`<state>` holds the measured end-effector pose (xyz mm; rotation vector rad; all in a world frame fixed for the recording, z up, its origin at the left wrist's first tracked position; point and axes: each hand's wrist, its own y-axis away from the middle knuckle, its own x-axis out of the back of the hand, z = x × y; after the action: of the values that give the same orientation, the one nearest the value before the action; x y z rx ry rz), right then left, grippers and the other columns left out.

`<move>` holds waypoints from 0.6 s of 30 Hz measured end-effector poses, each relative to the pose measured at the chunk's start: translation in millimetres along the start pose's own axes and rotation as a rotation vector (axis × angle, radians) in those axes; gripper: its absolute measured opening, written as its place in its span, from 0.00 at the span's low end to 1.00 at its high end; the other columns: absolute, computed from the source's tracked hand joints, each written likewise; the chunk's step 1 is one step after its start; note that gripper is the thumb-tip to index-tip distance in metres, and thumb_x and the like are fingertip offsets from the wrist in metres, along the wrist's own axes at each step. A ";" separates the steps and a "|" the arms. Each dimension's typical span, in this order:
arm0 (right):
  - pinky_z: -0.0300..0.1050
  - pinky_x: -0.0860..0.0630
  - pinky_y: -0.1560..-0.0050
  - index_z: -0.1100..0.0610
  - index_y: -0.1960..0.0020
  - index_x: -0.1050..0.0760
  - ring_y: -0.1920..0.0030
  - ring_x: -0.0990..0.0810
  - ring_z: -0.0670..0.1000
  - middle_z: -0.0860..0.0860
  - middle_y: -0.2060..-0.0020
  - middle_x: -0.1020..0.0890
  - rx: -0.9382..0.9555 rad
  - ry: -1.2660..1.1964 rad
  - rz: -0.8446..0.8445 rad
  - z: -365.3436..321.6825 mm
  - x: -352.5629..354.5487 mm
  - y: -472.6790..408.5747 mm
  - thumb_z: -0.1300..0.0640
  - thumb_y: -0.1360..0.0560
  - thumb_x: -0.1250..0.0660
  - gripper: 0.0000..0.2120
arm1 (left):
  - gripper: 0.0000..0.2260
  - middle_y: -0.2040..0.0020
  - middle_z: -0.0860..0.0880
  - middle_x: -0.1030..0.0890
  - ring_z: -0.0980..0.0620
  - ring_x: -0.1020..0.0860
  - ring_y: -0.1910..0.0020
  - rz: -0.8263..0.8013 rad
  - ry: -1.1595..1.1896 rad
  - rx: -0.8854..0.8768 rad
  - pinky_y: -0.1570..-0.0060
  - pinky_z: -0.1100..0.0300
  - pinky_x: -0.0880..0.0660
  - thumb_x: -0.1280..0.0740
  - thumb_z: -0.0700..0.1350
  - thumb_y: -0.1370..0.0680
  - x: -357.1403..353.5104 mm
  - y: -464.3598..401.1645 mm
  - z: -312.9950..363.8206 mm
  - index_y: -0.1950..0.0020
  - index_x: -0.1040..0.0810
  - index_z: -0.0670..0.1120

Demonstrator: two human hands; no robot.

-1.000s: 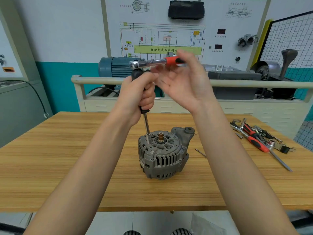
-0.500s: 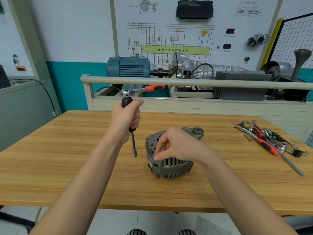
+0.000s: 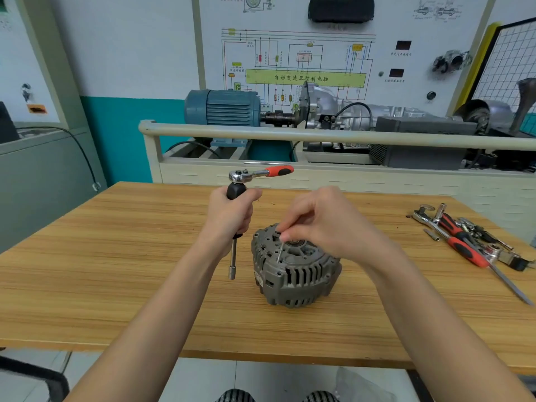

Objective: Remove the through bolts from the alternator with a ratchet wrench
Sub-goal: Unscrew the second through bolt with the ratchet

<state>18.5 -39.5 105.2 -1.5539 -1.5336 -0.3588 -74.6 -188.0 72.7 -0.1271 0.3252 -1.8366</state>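
Now L hand (image 3: 229,216) grips ratchet wrench (image 3: 252,174); R hand (image 3: 322,224) pinches through bolt (image 3: 280,252) above alternator (image 3: 293,274).

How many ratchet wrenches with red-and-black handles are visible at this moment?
2. One ratchet wrench sits atop the extension gripped by the left hand, left of the alternator. The other lies in the tool pile at the table's right; more may be hidden there.

A light wooden plank-topped table (image 3: 116,285) is being occupied at its centre by a grey ribbed cast-metal alternator (image 3: 293,281); toward three o'clock, a cluster of red-handled and steel hand tools (image 3: 470,242) is being carried near the edge.
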 end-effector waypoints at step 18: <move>0.29 0.26 0.67 0.53 0.65 0.20 0.66 0.18 0.44 0.47 0.69 0.17 -0.627 -0.103 0.712 167.1 36.5 60.6 0.61 0.36 0.21 0.08 | 0.20 0.76 0.55 0.42 0.56 0.43 0.75 0.074 -0.431 -0.200 0.74 0.63 0.46 0.31 0.39 0.27 -53.3 -25.7 -29.0 0.71 0.40 0.47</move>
<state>18.2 118.4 15.9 -2.5142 -0.8646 -0.3614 -90.3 -126.1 56.7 -0.6311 0.2044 -1.6488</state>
